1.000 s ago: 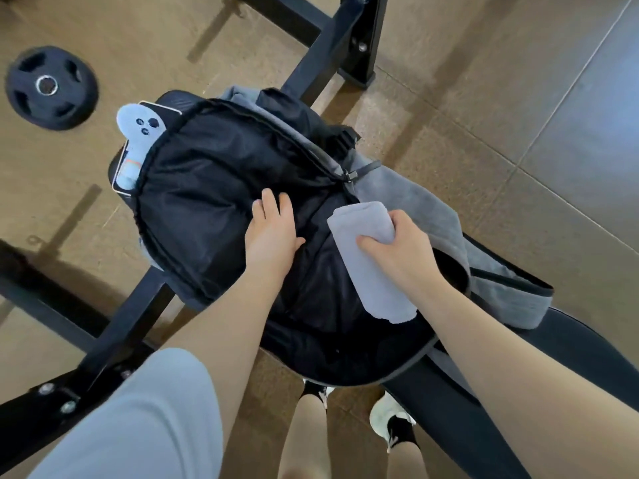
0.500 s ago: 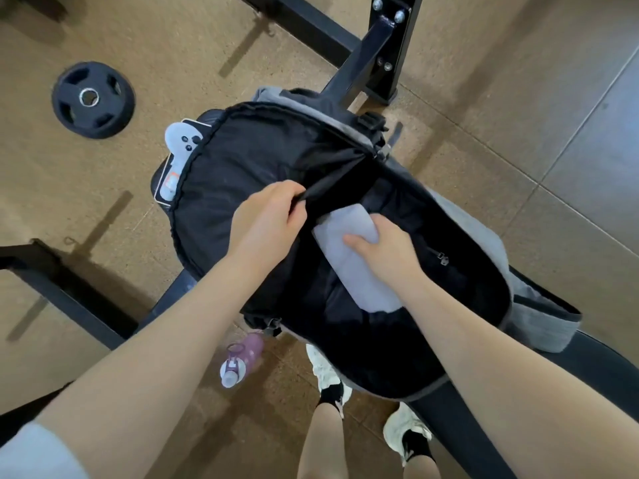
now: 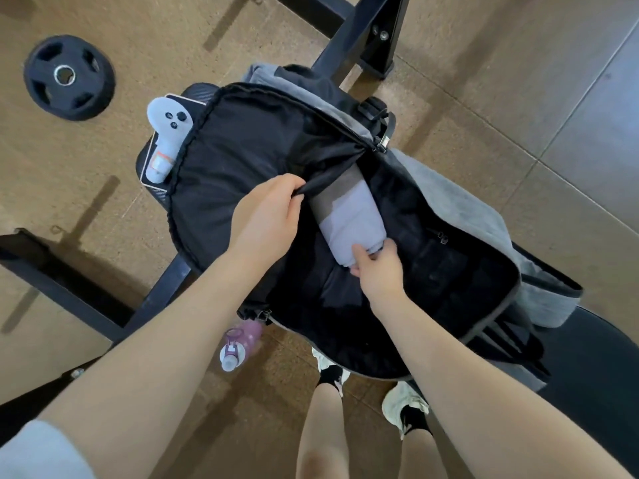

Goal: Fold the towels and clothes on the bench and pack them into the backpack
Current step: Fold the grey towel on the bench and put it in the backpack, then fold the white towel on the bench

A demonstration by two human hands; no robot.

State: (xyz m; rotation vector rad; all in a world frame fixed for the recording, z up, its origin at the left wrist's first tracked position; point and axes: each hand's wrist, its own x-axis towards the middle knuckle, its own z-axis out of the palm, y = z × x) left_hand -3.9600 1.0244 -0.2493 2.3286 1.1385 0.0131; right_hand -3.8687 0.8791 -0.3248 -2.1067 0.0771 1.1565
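Note:
A black and grey backpack [image 3: 460, 216] lies unzipped on the black bench [image 3: 601, 371], its dark lining facing up. My left hand [image 3: 266, 216] pinches the edge of the black inner flap and holds it lifted. A rolled pale lilac towel [image 3: 349, 212] lies inside the main compartment, its far end under the lifted flap. My right hand [image 3: 378, 267] grips the near end of the towel roll with thumb and fingers.
A white game controller [image 3: 167, 133] on a flat tablet-like case sits at the bench's far end beside the backpack. A black weight plate [image 3: 67, 77] lies on the floor at upper left. A pink water bottle [image 3: 242, 344] lies under the bench. Black frame bars [image 3: 359, 39] cross the floor.
My left hand went from pressing flat on the bag to pinching and lifting the inner flap. My right hand slid the towel roll from on top of the bag down into the compartment.

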